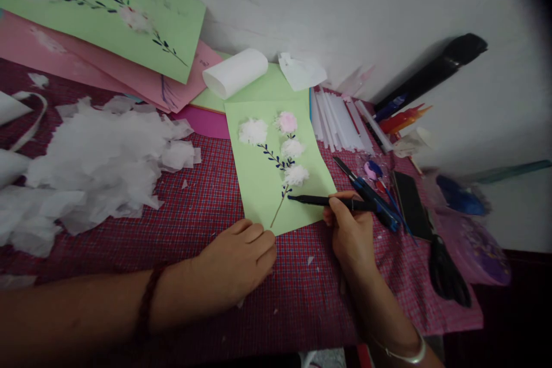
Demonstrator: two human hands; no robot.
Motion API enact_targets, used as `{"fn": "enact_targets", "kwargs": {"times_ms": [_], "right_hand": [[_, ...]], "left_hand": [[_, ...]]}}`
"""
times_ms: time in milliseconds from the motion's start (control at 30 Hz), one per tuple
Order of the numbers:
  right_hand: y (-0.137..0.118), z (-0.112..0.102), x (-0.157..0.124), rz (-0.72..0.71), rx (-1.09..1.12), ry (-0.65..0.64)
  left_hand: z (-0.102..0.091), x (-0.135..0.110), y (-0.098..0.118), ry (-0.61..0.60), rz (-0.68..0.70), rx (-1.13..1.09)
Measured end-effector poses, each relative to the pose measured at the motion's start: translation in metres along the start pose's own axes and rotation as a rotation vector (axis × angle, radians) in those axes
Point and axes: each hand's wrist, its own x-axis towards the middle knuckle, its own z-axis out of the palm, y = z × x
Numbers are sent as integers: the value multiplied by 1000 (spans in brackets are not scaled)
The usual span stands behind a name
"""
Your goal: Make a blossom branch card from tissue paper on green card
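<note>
A light green card (263, 178) lies on the red checked cloth (202, 201). It carries white and pink tissue flowers (288, 146) on a drawn stem with dark blue leaves. My right hand (350, 230) is closed on a black marker (319, 200), whose tip rests on the card beside the lowest white flower. My left hand (239, 261) lies with curled fingers at the card's lower left corner, its fingertips touching the edge.
A heap of torn white tissue (95, 167) fills the left. A tissue roll (235, 72), pink and green sheets (107, 6), white strips (338, 121), pens (373, 195), a black phone (409, 204) and black scissors (446, 276) lie around. A white wall is behind.
</note>
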Motion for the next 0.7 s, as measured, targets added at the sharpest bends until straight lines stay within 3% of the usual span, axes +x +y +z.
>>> {"fn": "enact_targets", "kwargs": {"times_ms": [200,367,700], "right_hand": [[-2,1,-2,1,-30,-18],[-4,-2,-6,-25,68,36],[1,-4,-14,-9,-29,0]], "left_hand": [[0,-1,1,-1,0,5],[0,0,0,3,6,11],[0,-1,1,-8,0,-9]]}}
